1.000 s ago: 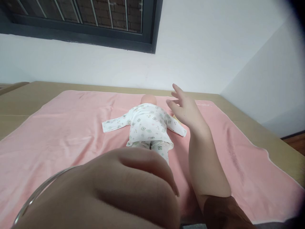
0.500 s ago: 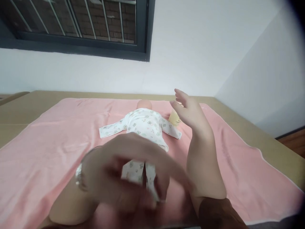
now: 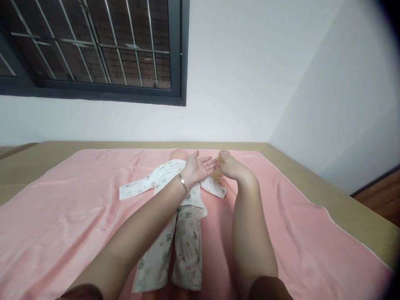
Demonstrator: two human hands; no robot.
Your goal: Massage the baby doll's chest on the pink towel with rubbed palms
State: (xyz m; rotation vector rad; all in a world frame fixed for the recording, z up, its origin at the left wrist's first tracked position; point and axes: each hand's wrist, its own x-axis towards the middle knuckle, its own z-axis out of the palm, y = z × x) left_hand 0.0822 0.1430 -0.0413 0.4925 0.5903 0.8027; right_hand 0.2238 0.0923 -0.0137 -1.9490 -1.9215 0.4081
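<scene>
My left hand (image 3: pixel 199 168) is open with its palm up and fingers stretched toward a yellow container (image 3: pixel 218 176). It hangs over the chest of a doll and seems to hold nothing. My right hand (image 3: pixel 231 165) curls over the top of the container, which it partly hides. The doll lies on its back, its bare head (image 3: pixel 179 154) pointing to the wall. It wears a white patterned top (image 3: pixel 167 171), sleeves spread, and matching trousers (image 3: pixel 187 246). My left forearm crosses in front of the doll's body and one trouser leg.
A pink blanket (image 3: pixel 78 200) with soft folds covers most of the tan surface (image 3: pixel 46 158) under the doll. Behind it rises a white wall (image 3: pixel 231 83) with a dark-framed, barred window (image 3: pixel 109 93). Brown wood (image 3: pixel 378 200) shows at the right edge.
My left hand has gone from the near foreground out to the container and turned palm up. My right hand has come down over the container's top. The view has tilted up slightly.
</scene>
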